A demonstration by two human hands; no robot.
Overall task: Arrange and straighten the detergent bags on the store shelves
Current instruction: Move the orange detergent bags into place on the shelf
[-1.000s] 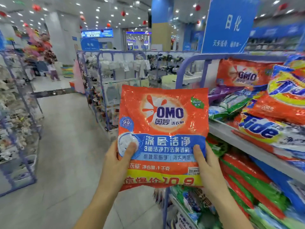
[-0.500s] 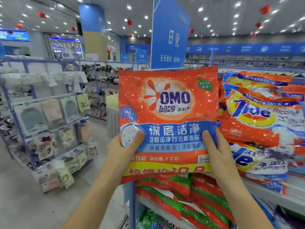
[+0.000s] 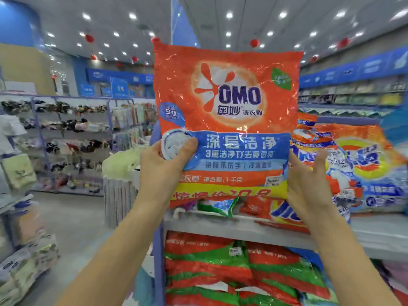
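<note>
Grasping OMO bag [image 3: 227,102] at both lower edges: left grip [image 3: 167,166] pinching with thumb over the front, right grip [image 3: 309,186] wrapped round the side. Held upright in the air, raised and carried rightward since a second ago. Now fronting upper shelf [image 3: 220,226], above loose bags [image 3: 216,206], just left of Tide bags [image 3: 366,164]. Judged ready for setting down; not yet shelved.
</note>
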